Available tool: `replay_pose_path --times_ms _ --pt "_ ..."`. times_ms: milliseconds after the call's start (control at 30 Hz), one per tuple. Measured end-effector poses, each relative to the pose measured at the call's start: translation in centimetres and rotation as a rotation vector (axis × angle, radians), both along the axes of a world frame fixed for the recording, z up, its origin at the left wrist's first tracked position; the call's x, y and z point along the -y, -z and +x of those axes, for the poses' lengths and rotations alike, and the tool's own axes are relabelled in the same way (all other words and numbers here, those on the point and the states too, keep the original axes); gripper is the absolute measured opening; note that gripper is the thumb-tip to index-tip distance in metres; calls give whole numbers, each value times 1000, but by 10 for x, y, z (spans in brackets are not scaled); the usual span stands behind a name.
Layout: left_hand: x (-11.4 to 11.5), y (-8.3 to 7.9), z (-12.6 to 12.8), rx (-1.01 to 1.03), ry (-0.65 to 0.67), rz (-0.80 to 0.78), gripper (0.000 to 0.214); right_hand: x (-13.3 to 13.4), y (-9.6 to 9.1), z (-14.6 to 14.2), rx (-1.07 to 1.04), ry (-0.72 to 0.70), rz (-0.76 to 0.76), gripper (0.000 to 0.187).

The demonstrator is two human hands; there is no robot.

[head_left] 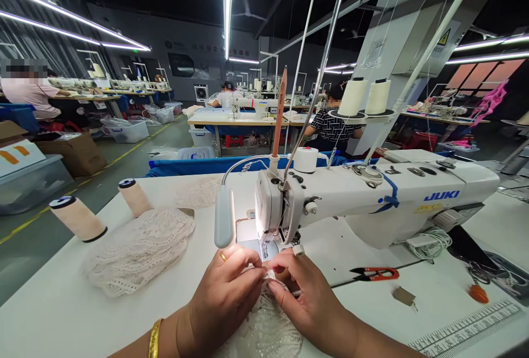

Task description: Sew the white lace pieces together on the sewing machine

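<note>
Both of my hands meet in front of a white sewing machine (330,193), pinching the upper edge of a piece of white lace fabric (273,325). My left hand (229,292) wears a ring, and its thumb and forefinger are closed on the lace. Facing it, my right hand (308,297) grips the same edge with thumb and fingers. The rest of the lace hangs down between my wrists toward me. Just beyond my fingertips are the needle and presser foot (265,248), lit by a lamp (224,217). The fingers partly cover the held edge.
A pile of lace (142,250) lies left, near two thread cones (78,219). Right of the machine head are orange-handled thread snips (376,274), a small tag (404,296) and a clear ruler (467,327). A pencil (280,110) stands upright on the machine. Other people sit at machines beyond.
</note>
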State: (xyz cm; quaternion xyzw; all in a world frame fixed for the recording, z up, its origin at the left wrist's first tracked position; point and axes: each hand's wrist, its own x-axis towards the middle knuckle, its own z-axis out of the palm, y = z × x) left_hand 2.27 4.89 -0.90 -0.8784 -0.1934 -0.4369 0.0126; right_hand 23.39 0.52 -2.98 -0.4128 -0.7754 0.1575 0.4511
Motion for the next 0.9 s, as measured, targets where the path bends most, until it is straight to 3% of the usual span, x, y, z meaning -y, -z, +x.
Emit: replay_pose_path --times_ms 100,233,400,533,600,667,767,833,900 --pt "-1 3 1 18 2 -31 19 0 -1 1 9 -38 29 23" --pt "-3 5 1 29 -15 -15 22 -3 -2 1 -14 -40 17 17" --pt "6 -8 4 7 -37 -42 21 6 -16 5 -24 -68 -46 10" --pt "33 -16 12 41 93 -242 15 38 -57 25 39 -137 -320 7" --pt "46 -15 16 85 236 -437 9 50 -79 36 68 -167 -560 8" --pt "51 -11 20 82 286 -644 11 50 -92 42 102 -181 -733 8" --pt "42 -2 24 -68 53 -776 13 24 -84 34 196 -95 -756 11" --pt "28 5 25 -212 -160 -694 15 1 -68 21 369 -1 -662 10" --pt "16 12 23 -288 -274 -562 15 -19 -51 9 467 59 -607 10"
